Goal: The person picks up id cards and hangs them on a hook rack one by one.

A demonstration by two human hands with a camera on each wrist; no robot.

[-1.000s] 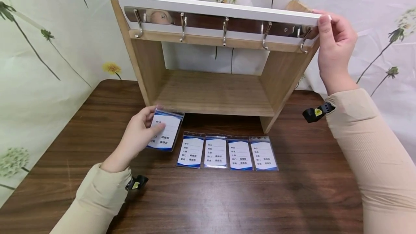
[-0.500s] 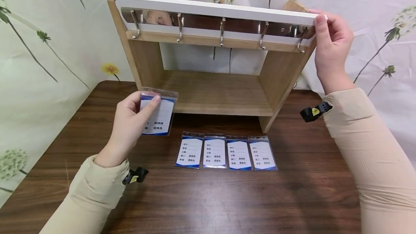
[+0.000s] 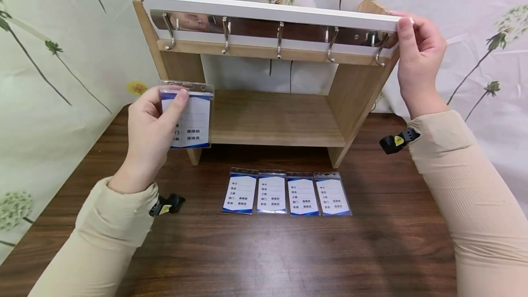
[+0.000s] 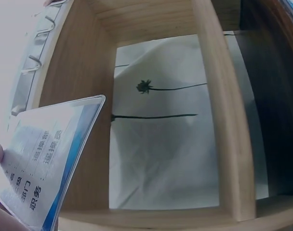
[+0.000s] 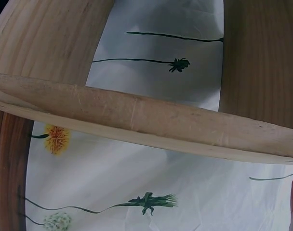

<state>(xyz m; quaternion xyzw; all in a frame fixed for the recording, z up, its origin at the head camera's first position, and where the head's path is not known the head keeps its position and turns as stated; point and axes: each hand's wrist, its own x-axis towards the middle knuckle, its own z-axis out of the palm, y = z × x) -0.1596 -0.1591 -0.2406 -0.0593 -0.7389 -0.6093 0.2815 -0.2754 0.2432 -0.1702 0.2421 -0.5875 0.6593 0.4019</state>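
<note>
Plastic, rectangular, the badge [image 3: 195, 116] is pinched by the left hand [image 3: 146, 132] — the right hand [image 3: 421, 54] grips a white board [image 3: 247, 6].

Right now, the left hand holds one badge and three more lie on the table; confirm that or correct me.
Three is wrong: the head view shows four more badges on the table. The left hand does hold one badge.

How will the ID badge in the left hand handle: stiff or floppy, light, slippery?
Probably fairly stiff: the ID badge looks flat though the left hand pinches just one side. Likely light, since its edge looks thin in the left wrist view. Its clear, shiny surface may be slippery.
</note>
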